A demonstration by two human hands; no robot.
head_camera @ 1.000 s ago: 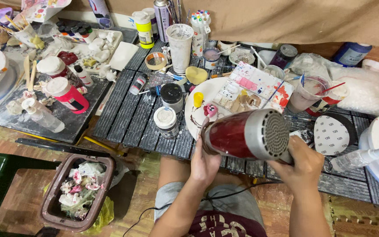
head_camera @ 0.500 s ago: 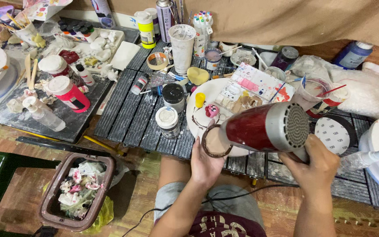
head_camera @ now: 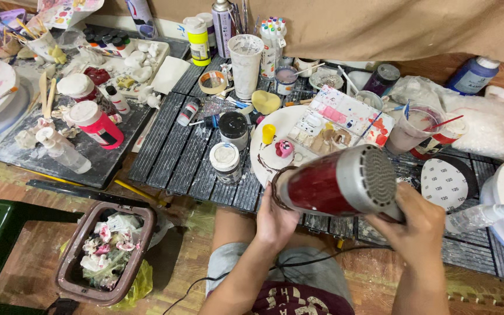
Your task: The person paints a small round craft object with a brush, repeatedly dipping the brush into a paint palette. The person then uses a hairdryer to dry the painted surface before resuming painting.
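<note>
I hold a red and silver hair dryer (head_camera: 333,184) sideways over the near edge of the dark slatted table (head_camera: 176,151). My right hand (head_camera: 416,224) grips its handle below the mesh rear end. My left hand (head_camera: 275,219) curls against the rim of the nozzle at the dryer's left end; whatever lies inside the palm is hidden. The nozzle hangs just in front of a white plate (head_camera: 263,160) that carries a small pink piece (head_camera: 284,149) and a little yellow cup (head_camera: 268,133). The dryer's black cord (head_camera: 298,262) runs across my lap.
Two white-lidded jars (head_camera: 227,163) stand left of the plate, and a paint palette (head_camera: 345,119) lies behind it. A sandpaper disc (head_camera: 445,184) and a squeeze bottle (head_camera: 476,217) lie to the right. A pink bottle (head_camera: 97,122) sits at left. A brown bin (head_camera: 65,274) of scraps stands on the floor.
The dryer swung to the right, then came back a little left and lower. Both hands stayed on it throughout.
</note>
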